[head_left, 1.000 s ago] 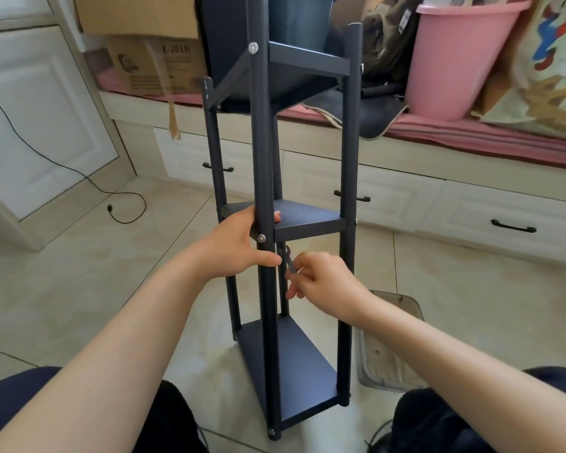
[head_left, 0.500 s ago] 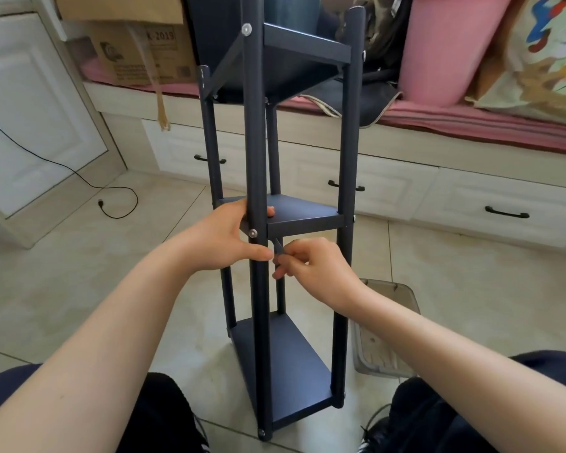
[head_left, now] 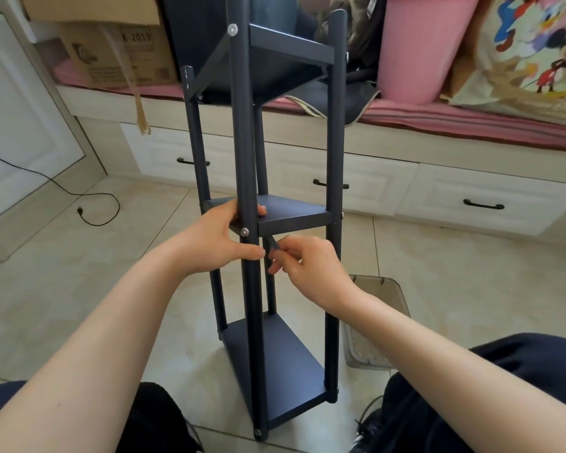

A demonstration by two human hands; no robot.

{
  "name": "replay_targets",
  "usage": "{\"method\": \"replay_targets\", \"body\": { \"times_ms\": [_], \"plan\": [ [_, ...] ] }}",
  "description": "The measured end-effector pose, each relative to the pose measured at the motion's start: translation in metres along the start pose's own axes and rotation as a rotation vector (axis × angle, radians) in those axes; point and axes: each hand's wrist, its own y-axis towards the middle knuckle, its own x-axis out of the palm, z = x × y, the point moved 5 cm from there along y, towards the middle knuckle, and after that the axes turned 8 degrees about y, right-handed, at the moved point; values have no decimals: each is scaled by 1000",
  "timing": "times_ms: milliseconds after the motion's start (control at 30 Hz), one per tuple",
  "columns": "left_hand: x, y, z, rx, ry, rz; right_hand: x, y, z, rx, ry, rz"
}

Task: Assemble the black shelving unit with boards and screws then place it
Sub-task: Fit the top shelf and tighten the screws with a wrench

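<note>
The tall black metal three-tier shelving unit [head_left: 262, 223] stands upright on the tiled floor [head_left: 455, 273] between the person's knees. The left hand [head_left: 216, 238] grips its front post at the middle shelf, while the right hand's [head_left: 307, 266] fingers pinch a small dark tool [head_left: 273, 244] just below that shelf

The shelving unit [head_left: 291, 217] looks like matt black painted metal, its screw [head_left: 244, 231] heads shiny silver. The floor [head_left: 455, 282] is glossy beige tile; beside it sits a translucent plastic bin [head_left: 386, 289], behind it a smooth pink plastic bucket [head_left: 422, 50] and brown cardboard box [head_left: 111, 53].
</note>
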Motion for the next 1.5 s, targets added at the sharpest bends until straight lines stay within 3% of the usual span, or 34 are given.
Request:
{"method": "replay_targets", "body": {
  "times_ms": [267,767,1000,1333,1500],
  "plan": [
    [-2,-3,-2,-26,4,-17,10,4,2,-11,-47,17],
    [-3,-4,1,-33,-13,-26,33,9,12,-144,151,282],
    [0,-3,4,6,-25,-52,49,16,18,-164,293,329],
    [2,-1,6,-1,3,-73,53,16,26,-50,376,219],
    [2,-3,8,-4,-3,-78,38,2,29,-70,270,249]
  ]
}}
